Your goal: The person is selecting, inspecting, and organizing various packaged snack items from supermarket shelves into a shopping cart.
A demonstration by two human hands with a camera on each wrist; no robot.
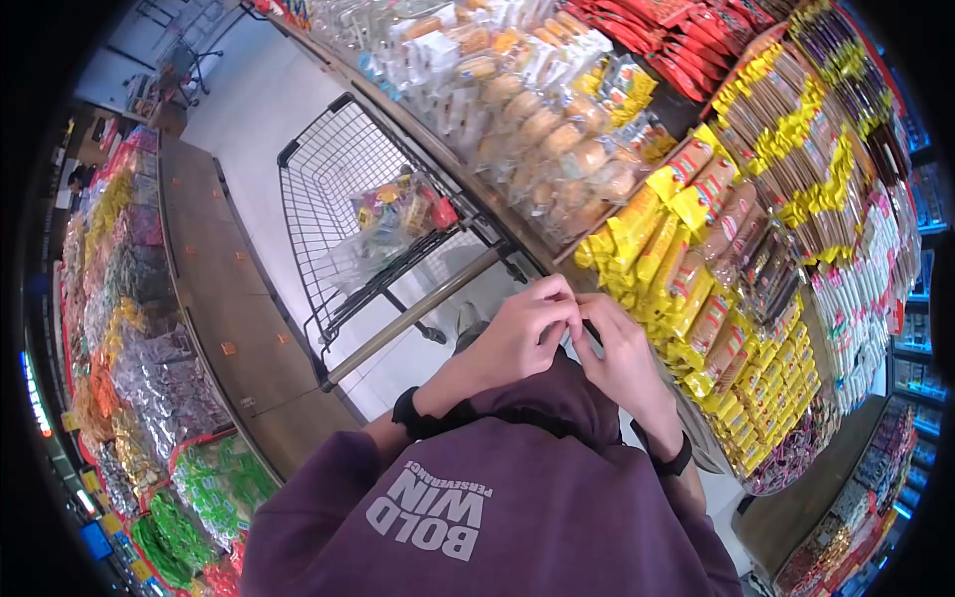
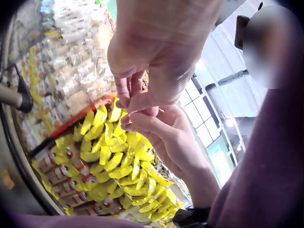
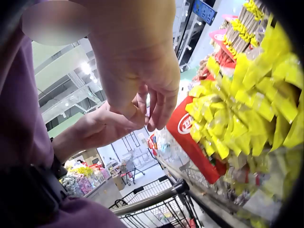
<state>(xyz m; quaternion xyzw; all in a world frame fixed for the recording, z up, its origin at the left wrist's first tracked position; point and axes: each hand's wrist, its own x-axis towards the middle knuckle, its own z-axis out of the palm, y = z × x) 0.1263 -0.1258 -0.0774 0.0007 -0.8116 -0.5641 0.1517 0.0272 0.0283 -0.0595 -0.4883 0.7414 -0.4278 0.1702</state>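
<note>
In the head view my left hand and right hand meet in front of my chest, fingertips touching. The fingers of both are loosely bent, and no object shows between them. From the left wrist, the left hand hangs over the right hand, its thumb and fingers close to the other's fingertips. The right wrist view shows the right hand with bent fingers against the left hand. A shopping cart stands ahead, its handle just beyond the left hand, untouched.
Inside the cart lies a clear bag of packets. Yellow-wrapped sausages are heaped on the right-hand stand, with packaged buns further up. On the left a brown ledge fronts piles of wrapped snacks. Pale floor runs ahead.
</note>
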